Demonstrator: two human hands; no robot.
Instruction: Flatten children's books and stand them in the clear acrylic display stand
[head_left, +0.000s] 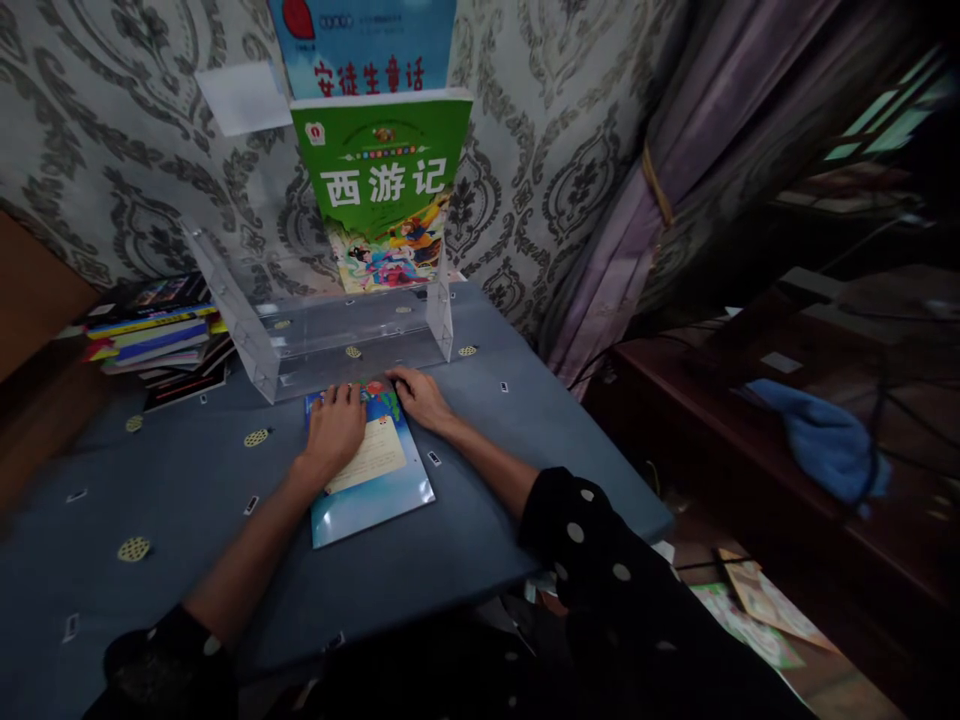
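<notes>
A blue picture book (375, 485) lies flat on the grey-blue table (465, 540), its far edge against a clear acrylic book stand (337, 340). My left hand (334, 430) rests palm down on the book's upper left part. My right hand (421, 397) lies with its fingers on the book's upper right corner. A green book (382, 185) stands upright in the stand against the wall, with a blue book (364, 45) behind and above it.
A pile of several books (161, 335) lies at the table's far left. To the right are a purple curtain (637, 220), a dark wooden bench (750, 450) with a blue cloth (825, 445), and loose books (750, 605) on the floor.
</notes>
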